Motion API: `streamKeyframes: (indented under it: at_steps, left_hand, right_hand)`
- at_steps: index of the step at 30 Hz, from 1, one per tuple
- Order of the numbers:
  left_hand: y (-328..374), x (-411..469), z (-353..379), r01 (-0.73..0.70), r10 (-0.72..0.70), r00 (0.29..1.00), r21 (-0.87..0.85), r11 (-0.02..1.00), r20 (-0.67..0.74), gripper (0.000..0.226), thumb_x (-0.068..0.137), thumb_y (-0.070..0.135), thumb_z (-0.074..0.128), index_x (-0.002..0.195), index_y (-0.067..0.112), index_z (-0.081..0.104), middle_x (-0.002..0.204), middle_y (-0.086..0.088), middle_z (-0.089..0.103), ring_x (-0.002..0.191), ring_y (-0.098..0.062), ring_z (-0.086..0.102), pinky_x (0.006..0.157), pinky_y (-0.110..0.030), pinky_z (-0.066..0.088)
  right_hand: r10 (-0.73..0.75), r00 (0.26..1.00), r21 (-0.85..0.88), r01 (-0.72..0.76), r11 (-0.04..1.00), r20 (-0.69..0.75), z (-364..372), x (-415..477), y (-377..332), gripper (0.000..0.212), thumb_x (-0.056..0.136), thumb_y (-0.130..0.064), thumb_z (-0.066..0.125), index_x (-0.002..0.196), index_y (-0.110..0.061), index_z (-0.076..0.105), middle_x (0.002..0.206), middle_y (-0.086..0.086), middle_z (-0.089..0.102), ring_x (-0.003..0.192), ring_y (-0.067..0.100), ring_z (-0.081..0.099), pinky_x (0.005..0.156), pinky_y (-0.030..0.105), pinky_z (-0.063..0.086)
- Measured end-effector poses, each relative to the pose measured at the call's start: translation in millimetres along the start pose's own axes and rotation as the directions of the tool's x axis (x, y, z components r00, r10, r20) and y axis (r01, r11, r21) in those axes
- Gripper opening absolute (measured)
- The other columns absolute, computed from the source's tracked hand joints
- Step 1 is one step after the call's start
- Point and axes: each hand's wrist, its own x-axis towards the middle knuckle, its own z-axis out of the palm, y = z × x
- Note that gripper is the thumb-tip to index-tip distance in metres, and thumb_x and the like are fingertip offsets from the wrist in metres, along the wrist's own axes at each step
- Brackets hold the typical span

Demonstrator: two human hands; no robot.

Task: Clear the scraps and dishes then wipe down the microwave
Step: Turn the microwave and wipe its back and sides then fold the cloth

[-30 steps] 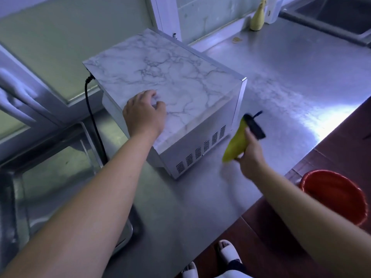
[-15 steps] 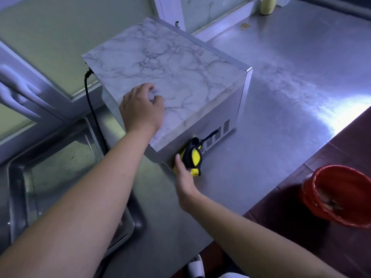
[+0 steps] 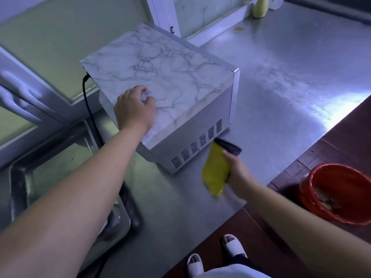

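The microwave [image 3: 172,83] has a marble-patterned top and a silver vented side; it stands on the steel counter [image 3: 291,81]. My left hand [image 3: 134,109] rests on the near left part of its top, fingers curled. My right hand [image 3: 236,171] grips a yellow and black cloth [image 3: 215,170] just off the microwave's vented side, near its right end. The cloth hangs down, blurred, a little above the counter.
A black power cord [image 3: 88,105] runs down behind the microwave. A steel sink [image 3: 60,163] lies at the left. A red bucket [image 3: 339,193] with scraps stands on the floor at the right. A yellow bottle [image 3: 260,7] stands at the back wall.
My right hand has swept the cloth from the left end of the vented side to the right and pulled it away from the microwave. My left hand stays on top.
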Motion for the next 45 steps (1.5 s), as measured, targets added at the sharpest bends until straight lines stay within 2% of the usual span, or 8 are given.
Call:
streamKeyframes:
  at_steps: [8, 16, 24, 27, 30, 34, 38, 45]
  left_hand:
    - [-3.5, 3.3, 3.9, 0.001, -0.002, 1.0, -0.023, 1.0, -0.015, 0.04, 0.093, 0.031, 0.044, 0.131, 0.026, 0.057, 0.136, 0.006, 0.056, 0.127, -0.023, 0.043, 0.107, -0.038, 0.036]
    - [-5.8, 5.8, 7.9, -0.002, 0.001, 0.999, -0.018, 1.0, -0.036, 0.039, 0.092, 0.029, 0.046, 0.128, 0.028, 0.058, 0.134, 0.008, 0.057, 0.124, -0.021, 0.044, 0.104, -0.035, 0.036]
    - [-3.8, 4.3, 7.8, 0.005, -0.006, 0.999, -0.039, 0.999, -0.034, 0.041, 0.09, 0.03, 0.046, 0.129, 0.027, 0.058, 0.135, 0.008, 0.056, 0.126, -0.019, 0.044, 0.105, -0.035, 0.038]
    - [-4.0, 4.1, 7.3, 0.005, -0.008, 0.999, -0.061, 0.998, -0.037, 0.042, 0.089, 0.031, 0.046, 0.128, 0.025, 0.059, 0.134, 0.006, 0.057, 0.126, -0.019, 0.046, 0.105, -0.038, 0.04]
    - [-4.0, 5.0, 6.4, 0.013, -0.015, 1.0, -0.059, 0.998, -0.027, 0.042, 0.089, 0.032, 0.046, 0.128, 0.025, 0.059, 0.135, 0.004, 0.057, 0.126, -0.02, 0.047, 0.106, -0.041, 0.041]
    - [-3.3, 4.4, 4.6, 0.014, -0.015, 1.0, -0.046, 0.999, -0.025, 0.041, 0.09, 0.032, 0.047, 0.128, 0.024, 0.059, 0.134, 0.001, 0.057, 0.123, -0.023, 0.049, 0.105, -0.042, 0.042]
    - [-3.6, 2.8, 3.6, 0.002, -0.003, 1.0, -0.042, 0.999, -0.019, 0.042, 0.09, 0.034, 0.046, 0.128, 0.022, 0.059, 0.133, 0.0, 0.059, 0.121, -0.026, 0.05, 0.103, -0.043, 0.043]
    - [-5.1, 1.3, 4.3, -0.019, 0.02, 0.999, 0.028, 0.999, -0.047, 0.042, 0.093, 0.034, 0.045, 0.13, 0.019, 0.058, 0.134, -0.003, 0.059, 0.121, -0.03, 0.049, 0.102, -0.041, 0.042]
  right_hand:
    - [-0.115, 0.981, 0.063, 0.126, 0.99, -0.153, -2.0, 101.2, -117.5, 0.042, 0.093, -0.054, 0.056, 0.122, -0.025, 0.053, 0.115, 0.002, 0.061, 0.101, 0.023, 0.061, 0.096, 0.043, 0.049]
    - [-0.165, 0.937, 0.169, 0.224, 0.96, -0.307, 65.1, 119.5, -26.6, 0.074, 0.085, -0.066, 0.051, 0.147, -0.029, 0.037, 0.144, -0.007, 0.048, 0.13, 0.016, 0.048, 0.114, 0.042, 0.036]
    - [0.127, 0.986, 0.085, -0.118, 0.989, -0.105, 131.1, 30.4, 89.1, 0.073, 0.096, -0.059, 0.046, 0.154, -0.021, 0.024, 0.15, -0.004, 0.037, 0.142, 0.019, 0.034, 0.118, 0.035, 0.023]
    - [0.263, 0.957, -0.001, -0.265, 0.964, 0.124, 123.3, 21.3, 127.2, 0.097, 0.069, -0.082, 0.045, 0.148, -0.027, 0.034, 0.149, 0.005, 0.048, 0.131, 0.028, 0.051, 0.106, 0.048, 0.043]
    - [0.39, 0.886, -0.153, -0.361, 0.92, 0.25, 92.0, 9.4, 117.8, 0.065, 0.09, -0.067, 0.046, 0.132, -0.017, 0.052, 0.126, 0.009, 0.066, 0.106, 0.026, 0.064, 0.078, 0.039, 0.055]
    - [0.437, 0.848, -0.291, -0.354, 0.889, 0.301, 37.8, 0.5, 92.9, 0.027, 0.097, -0.042, 0.054, 0.11, -0.02, 0.063, 0.107, 0.006, 0.07, 0.101, 0.028, 0.065, 0.09, 0.04, 0.052]
    - [0.32, 0.934, -0.293, -0.264, 0.919, 0.162, -12.6, -7.8, 74.5, 0.022, 0.093, -0.025, 0.06, 0.113, -0.017, 0.065, 0.107, 0.008, 0.071, 0.101, 0.029, 0.066, 0.101, 0.047, 0.049]
    - [0.013, 0.988, -0.344, 0.04, 0.938, 0.152, -42.4, -37.3, 36.7, 0.028, 0.075, -0.015, 0.077, 0.101, -0.009, 0.071, 0.092, 0.013, 0.075, 0.085, 0.029, 0.072, 0.073, 0.038, 0.057]
